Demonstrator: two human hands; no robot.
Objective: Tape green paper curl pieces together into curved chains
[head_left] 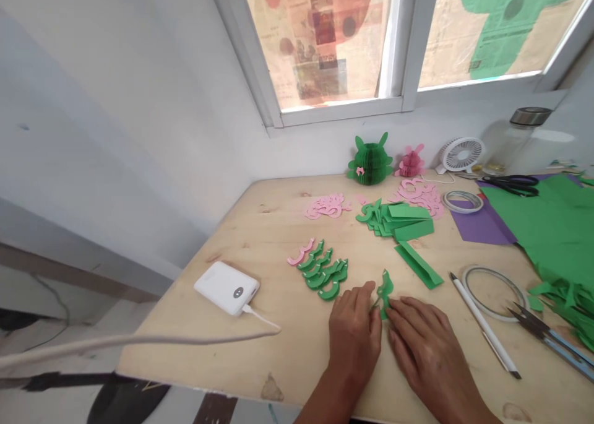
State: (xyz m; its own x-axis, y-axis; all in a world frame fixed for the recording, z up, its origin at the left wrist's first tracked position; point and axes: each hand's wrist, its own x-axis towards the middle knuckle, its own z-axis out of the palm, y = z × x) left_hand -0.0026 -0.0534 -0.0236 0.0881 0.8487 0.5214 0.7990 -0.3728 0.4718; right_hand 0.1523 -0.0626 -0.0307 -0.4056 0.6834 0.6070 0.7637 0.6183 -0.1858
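Note:
A small curvy green paper cutout [385, 289] is on the wooden table between my hands. My left hand [355, 325] has its fingers closed on the cutout's lower left edge. My right hand [424, 337] grips its lower right side with the fingertips; part of the paper is hidden there. Just left of my hands lie several folded green cutouts [325, 272] with small white marks, and a pink cutout [302, 252] is beside them. A folded green paper strip [419, 265] rests beyond my right hand, in front of a heap of green pieces [394, 218].
A white power bank [226, 288] with a cable sits at left. To the right are a white pen [485, 325], a tape ring [495, 293], snips [552, 337] and green sheets [552, 220]. Behind stand a green paper figure [370, 163] and a small fan [461, 155].

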